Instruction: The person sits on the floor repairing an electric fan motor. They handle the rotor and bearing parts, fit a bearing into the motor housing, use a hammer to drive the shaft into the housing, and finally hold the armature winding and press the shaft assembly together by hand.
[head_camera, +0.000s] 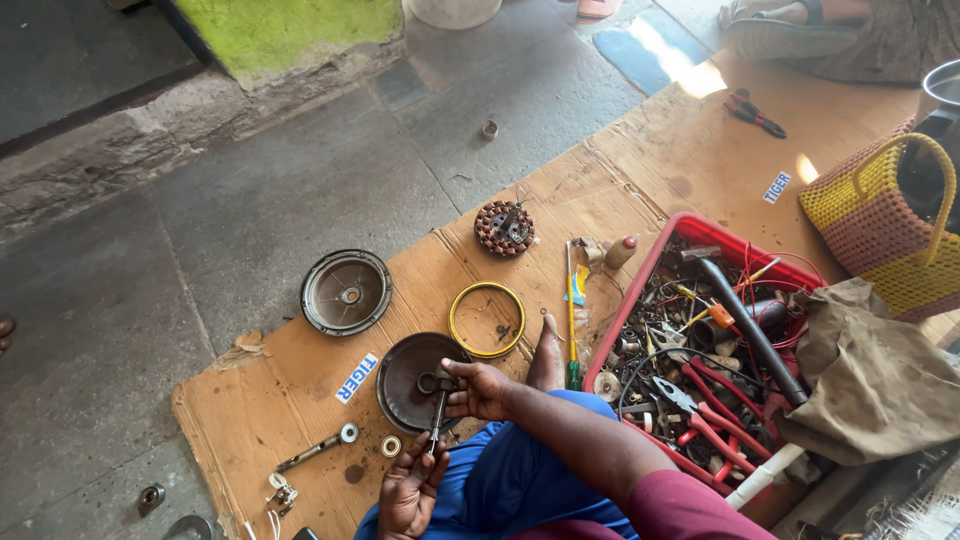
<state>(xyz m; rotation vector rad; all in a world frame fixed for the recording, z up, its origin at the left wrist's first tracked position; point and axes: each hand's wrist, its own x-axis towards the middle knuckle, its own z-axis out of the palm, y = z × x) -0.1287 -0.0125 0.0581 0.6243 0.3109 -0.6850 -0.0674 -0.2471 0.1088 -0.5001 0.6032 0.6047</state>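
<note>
from the head camera, the right hand (480, 388) pinches the top of a thin metal shaft (438, 412), fingers pressed together around its small ring-shaped end. the left hand (408, 493) grips the shaft's lower end, fingers curled shut on it. the shaft stands over the rim of a dark, round, dished metal cover (405, 385) lying on worn brown cardboard (260, 400). just beside it lie a yellow ring (487, 319), a second round cover (346, 292) and a copper-wound coil (504, 228). a red plastic crate (690, 228) of pliers and wires sits to the right.
</note>
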